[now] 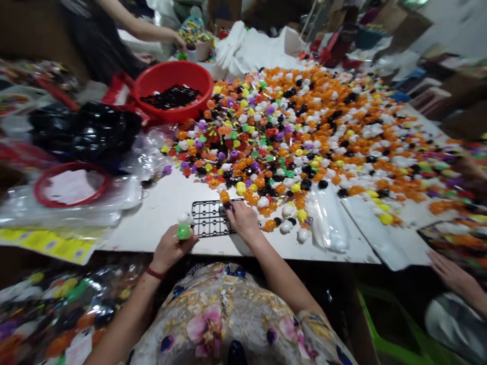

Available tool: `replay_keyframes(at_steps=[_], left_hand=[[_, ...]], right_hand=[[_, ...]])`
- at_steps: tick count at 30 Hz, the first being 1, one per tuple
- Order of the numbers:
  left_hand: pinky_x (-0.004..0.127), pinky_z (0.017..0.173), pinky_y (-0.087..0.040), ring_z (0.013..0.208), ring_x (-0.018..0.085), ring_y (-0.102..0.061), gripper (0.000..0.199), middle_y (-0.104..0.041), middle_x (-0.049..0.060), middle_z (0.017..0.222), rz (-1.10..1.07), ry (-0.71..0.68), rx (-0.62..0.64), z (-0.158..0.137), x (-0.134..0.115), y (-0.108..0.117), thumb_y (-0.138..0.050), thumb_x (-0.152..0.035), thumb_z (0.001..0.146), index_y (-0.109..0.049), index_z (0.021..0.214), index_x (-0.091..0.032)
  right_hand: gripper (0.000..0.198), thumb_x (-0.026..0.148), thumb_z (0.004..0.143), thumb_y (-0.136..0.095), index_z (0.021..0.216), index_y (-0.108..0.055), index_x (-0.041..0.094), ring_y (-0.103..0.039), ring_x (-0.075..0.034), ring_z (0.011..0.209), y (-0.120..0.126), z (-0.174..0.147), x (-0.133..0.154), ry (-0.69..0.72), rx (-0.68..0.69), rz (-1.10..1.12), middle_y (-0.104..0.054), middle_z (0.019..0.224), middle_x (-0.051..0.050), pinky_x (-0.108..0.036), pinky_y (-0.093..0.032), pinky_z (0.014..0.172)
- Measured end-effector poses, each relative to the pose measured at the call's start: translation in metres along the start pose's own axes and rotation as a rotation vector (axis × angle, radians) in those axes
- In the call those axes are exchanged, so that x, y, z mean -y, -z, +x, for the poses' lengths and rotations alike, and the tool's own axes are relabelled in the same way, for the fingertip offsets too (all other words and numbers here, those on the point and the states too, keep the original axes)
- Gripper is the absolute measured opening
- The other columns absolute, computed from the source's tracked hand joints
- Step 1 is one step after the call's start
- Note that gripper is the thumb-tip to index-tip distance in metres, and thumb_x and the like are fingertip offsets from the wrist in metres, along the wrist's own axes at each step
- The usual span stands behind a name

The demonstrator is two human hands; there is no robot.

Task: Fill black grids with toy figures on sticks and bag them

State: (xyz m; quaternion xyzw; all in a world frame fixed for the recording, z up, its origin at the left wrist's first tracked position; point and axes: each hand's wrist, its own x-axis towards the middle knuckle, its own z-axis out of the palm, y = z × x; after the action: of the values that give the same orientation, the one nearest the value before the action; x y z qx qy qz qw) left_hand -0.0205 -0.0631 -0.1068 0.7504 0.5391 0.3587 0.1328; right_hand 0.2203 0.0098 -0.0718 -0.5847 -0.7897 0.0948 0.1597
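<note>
My left hand [170, 248] is closed around small plastic pieces at the near edge of the table. A green piece [184, 231] shows at its fingertips, with a white piece [185, 218] just above. A black plastic grid [208, 219] lies flat between my two hands. My right hand [243, 220] reaches over the right side of this grid, its fingers pinched at a small orange and black piece [224, 196]. The fingers partly cover that piece and the grid's right end.
A large heap of colourful small plastic pieces [304, 126] spreads behind and right. Clear plastic bags [330, 223] lie right of my hands. A red basin [173, 114] holds black grids. A red tray [108, 185] stands left. Other people's hands [456, 276] work at right and back left.
</note>
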Motion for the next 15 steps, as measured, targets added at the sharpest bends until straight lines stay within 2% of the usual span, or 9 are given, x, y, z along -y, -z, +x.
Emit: replay_keyframes(at_steps=[3,7,11,13,15], left_hand=[[0.027,0.059,-0.049,0.063,0.017,-0.060,0.035,-0.065,0.003,0.069,0.004,0.023,0.016,0.001,0.001,0.001,-0.057,-0.052,0.086,-0.066,0.070,-0.022],[0.026,0.056,-0.048,0.060,0.017,-0.060,0.038,-0.064,0.001,0.065,0.019,0.054,0.025,0.002,0.001,0.001,-0.057,-0.057,0.083,-0.065,0.069,-0.023],[0.026,0.055,-0.049,0.059,0.016,-0.060,0.035,-0.064,0.001,0.064,0.024,0.000,-0.025,0.002,0.000,0.001,-0.058,-0.055,0.085,-0.065,0.071,-0.023],[0.026,0.055,-0.049,0.060,0.017,-0.061,0.034,-0.065,0.001,0.066,0.025,-0.022,-0.037,0.002,0.001,0.000,-0.058,-0.054,0.085,-0.065,0.071,-0.023],[0.027,0.056,-0.050,0.062,0.017,-0.062,0.033,-0.066,0.002,0.068,0.030,-0.016,-0.032,0.002,0.002,0.000,-0.058,-0.053,0.085,-0.066,0.072,-0.023]], right_hand=[[0.019,0.026,0.094,-0.052,0.102,-0.065,0.016,-0.063,-0.024,0.089,0.006,0.014,-0.005,-0.131,-0.016,0.026,-0.067,0.095,-0.012,-0.034,-0.051,0.078],[0.026,0.022,0.094,-0.054,0.118,-0.061,0.019,-0.061,-0.022,0.103,0.023,0.020,-0.027,-0.150,-0.135,0.101,-0.065,0.114,-0.012,-0.034,-0.049,0.090],[0.029,0.018,0.095,-0.045,0.116,-0.065,0.017,-0.060,-0.022,0.103,0.045,0.004,-0.073,-0.140,-0.320,0.153,-0.064,0.113,-0.013,-0.037,-0.048,0.095],[0.033,0.011,0.089,-0.045,0.112,-0.068,0.017,-0.059,-0.023,0.101,0.051,-0.006,-0.100,-0.166,-0.378,0.130,-0.064,0.108,-0.012,-0.040,-0.048,0.094],[0.037,0.005,0.079,-0.049,0.105,-0.071,0.019,-0.058,-0.024,0.095,0.053,-0.013,-0.122,-0.194,-0.355,0.077,-0.064,0.101,-0.010,-0.040,-0.050,0.089]])
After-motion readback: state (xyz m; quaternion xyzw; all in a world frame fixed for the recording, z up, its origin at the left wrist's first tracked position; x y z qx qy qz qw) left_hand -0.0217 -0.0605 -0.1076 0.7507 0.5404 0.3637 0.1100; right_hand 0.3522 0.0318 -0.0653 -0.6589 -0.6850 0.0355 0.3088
